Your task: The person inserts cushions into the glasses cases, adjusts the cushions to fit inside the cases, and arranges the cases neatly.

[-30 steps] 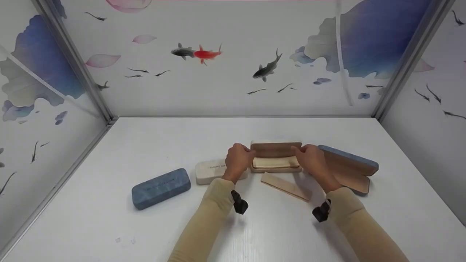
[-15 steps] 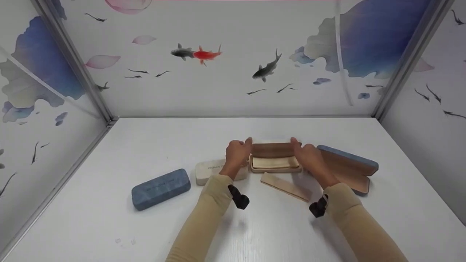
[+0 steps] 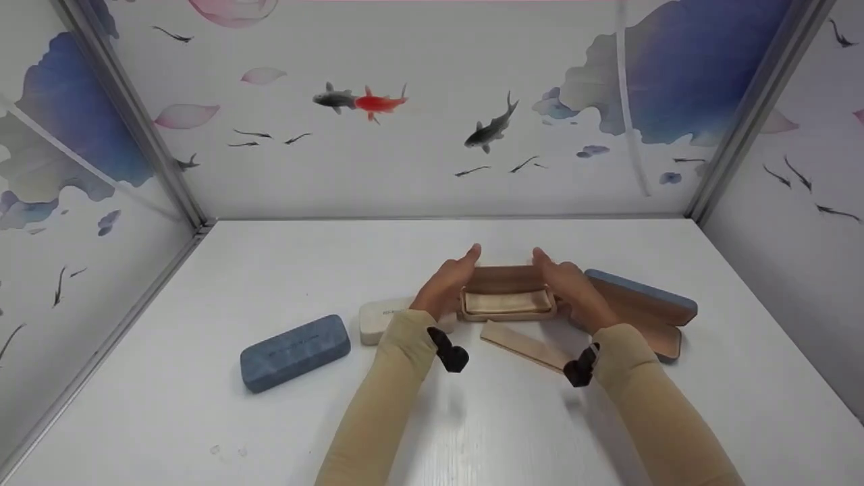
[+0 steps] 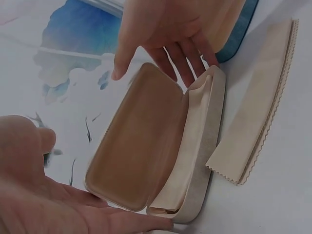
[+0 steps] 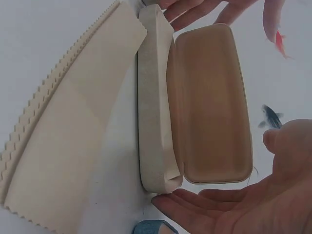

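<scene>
An open cream glasses case [image 3: 506,278] with a brown lining stands on the table, its lid tipped back. Inside its base lies a folded beige cloth [image 3: 507,302]. My left hand [image 3: 445,280] is at the case's left end, thumb raised and fingers extended along the side. At the opposite end is my right hand [image 3: 572,287], also with thumb up and fingers loosely straight. In the right wrist view, its fingertips [image 5: 163,201] are right at the end of the base. Another folded cloth [image 3: 523,344] with zigzag edges lies in front of the case.
A closed cream case [image 3: 381,320] sits to the left, partly hidden by my left hand. Farther left lies a closed blue case [image 3: 295,352]. An open blue case [image 3: 641,304] stands just right of my right hand. Patterned panels [image 3: 432,169] wall the table in.
Both hands have shifted from the upper edges of the cream case's lid to its two ends, and the thumbs now point up. The case and cloths stay in place.
</scene>
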A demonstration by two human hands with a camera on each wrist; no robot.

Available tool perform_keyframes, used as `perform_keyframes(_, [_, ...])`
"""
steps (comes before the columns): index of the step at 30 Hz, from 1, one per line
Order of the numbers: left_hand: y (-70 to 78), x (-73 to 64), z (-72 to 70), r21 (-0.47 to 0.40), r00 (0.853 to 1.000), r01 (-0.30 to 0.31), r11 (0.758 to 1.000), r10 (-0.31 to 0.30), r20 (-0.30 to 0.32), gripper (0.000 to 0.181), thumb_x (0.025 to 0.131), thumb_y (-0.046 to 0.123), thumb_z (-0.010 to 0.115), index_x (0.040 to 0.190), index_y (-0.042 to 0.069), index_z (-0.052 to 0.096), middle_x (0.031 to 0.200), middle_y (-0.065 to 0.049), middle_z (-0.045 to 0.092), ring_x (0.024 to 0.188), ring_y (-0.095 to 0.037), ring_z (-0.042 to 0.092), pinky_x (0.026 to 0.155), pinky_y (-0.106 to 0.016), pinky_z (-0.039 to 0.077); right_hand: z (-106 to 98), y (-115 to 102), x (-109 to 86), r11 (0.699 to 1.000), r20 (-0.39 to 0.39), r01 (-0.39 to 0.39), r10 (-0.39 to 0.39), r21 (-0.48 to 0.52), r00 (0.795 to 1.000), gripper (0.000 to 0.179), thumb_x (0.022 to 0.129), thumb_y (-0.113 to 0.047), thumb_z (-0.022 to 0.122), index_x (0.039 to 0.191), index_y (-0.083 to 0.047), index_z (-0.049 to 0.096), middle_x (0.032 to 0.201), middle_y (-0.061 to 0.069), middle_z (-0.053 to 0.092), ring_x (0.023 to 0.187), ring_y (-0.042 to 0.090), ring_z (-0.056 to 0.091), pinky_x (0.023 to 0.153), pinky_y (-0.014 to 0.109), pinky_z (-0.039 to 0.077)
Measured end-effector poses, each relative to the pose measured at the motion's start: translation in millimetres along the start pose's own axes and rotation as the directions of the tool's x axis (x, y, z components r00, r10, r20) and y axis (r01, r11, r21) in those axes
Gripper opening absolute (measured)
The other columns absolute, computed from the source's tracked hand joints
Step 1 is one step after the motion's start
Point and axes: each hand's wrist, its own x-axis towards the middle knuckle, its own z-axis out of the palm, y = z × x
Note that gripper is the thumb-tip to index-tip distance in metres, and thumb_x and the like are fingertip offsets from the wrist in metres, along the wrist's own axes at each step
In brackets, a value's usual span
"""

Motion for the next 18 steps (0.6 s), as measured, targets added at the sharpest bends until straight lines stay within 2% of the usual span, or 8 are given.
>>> perform_keyframes(2, [-1.1, 1.8, -1.8, -0.024, 1.0, 0.019, 1.0, -0.019, 0.01, 0.081, 0.103, 0.06, 0.037, 0.161, 0.009, 0.013, 0.168, -0.017, 0.015, 0.154, -0.042, 0.017, 0.121, -0.058, 0.026, -0.2, -1.1, 0.9, 1.0, 0.016, -0.003, 0.003, 0.003, 1.0, 0.099, 0.097, -0.074, 0.025, 0.158, 0.003, 0.012, 0.165, 0.025, 0.015, 0.148, 0.044, 0.022, 0.117, 0.069, 0.021])
perform_keyframes(5, [-2.4, 4.2, -2.3, -0.014, 1.0, 0.018, 1.0, -0.019, -0.008, 0.079, 0.104, 0.058, 0.037, 0.161, 0.008, 0.014, 0.167, -0.019, 0.017, 0.153, -0.043, 0.019, 0.118, -0.061, 0.03, -0.5, -1.7, 2.3, 1.0, 0.027, -0.027, 0.027, 0.008, 0.999, 0.1, 0.096, -0.074, 0.027, 0.16, 0.0, 0.007, 0.166, 0.024, 0.011, 0.151, 0.045, 0.017, 0.117, 0.072, 0.019])
perform_keyframes(8, [-2.9, 5.8, -0.7, 0.067, 0.999, 0.0, 0.998, 0.003, -0.054, 0.076, 0.105, 0.055, 0.036, 0.16, 0.004, 0.019, 0.165, -0.018, 0.024, 0.152, -0.039, 0.025, 0.12, -0.054, 0.032, -1.2, -1.5, 3.4, 0.999, 0.022, -0.045, 0.045, 0.014, 0.999, 0.098, 0.097, -0.072, 0.028, 0.16, -0.001, 0.001, 0.167, 0.024, 0.006, 0.153, 0.048, 0.008, 0.117, 0.074, 0.015])
perform_keyframes(12, [-3.3, 7.3, 2.6, 0.155, 0.992, -0.01, 0.988, 0.029, -0.122, 0.074, 0.105, 0.053, 0.038, 0.156, 0.001, 0.028, 0.16, -0.018, 0.035, 0.149, -0.035, 0.033, 0.121, -0.046, 0.033, -1.7, -1.4, 4.4, 0.998, 0.01, -0.049, 0.048, 0.038, 0.999, 0.097, 0.098, -0.07, 0.031, 0.16, -0.002, 0.001, 0.167, 0.025, 0.007, 0.153, 0.048, 0.01, 0.118, 0.071, 0.018])
perform_keyframes(18, [-2.6, 7.3, 6.0, 0.116, 0.99, -0.01, 0.993, 0.026, -0.139, 0.08, 0.101, 0.054, 0.048, 0.155, -0.001, 0.028, 0.158, -0.02, 0.037, 0.146, -0.036, 0.037, 0.112, -0.052, 0.044, -4.4, -3.9, 4.5, 0.993, 0.011, -0.081, 0.08, 0.088, 0.997, 0.101, 0.095, -0.072, 0.036, 0.161, -0.004, 0.0, 0.164, 0.028, 0.009, 0.15, 0.048, 0.015, 0.119, 0.065, 0.026])
